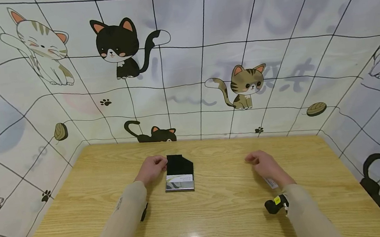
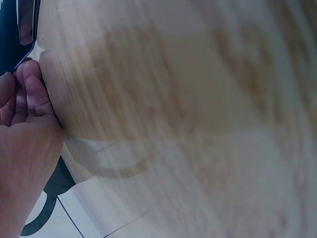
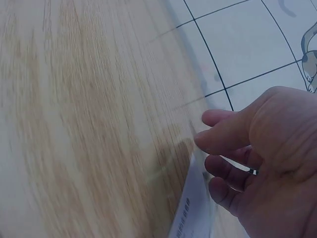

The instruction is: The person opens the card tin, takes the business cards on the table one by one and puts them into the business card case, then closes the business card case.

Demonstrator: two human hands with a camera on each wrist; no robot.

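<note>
A card case [image 1: 179,182] with a black flap folded out and a silver body lies left of the table's middle. A white printed card shows in its body. My left hand [image 1: 151,169] pinches the flap's left edge; in the left wrist view that hand [image 2: 27,124] has its fingertips against the dark flap. Over on the right, my right hand [image 1: 265,164] is above the table with loosely bent fingers and nothing in them. Below its wrist lies a white card [image 1: 271,182], partly hidden. In the right wrist view the card [image 3: 190,213] shows black print beside the fingers.
The wooden table [image 1: 221,208] meets a wall covering [image 1: 187,64] printed with cats and grid lines at the back and both sides. A black wrist camera [image 1: 273,205] sits on the right forearm. Light reflects off the table's near part.
</note>
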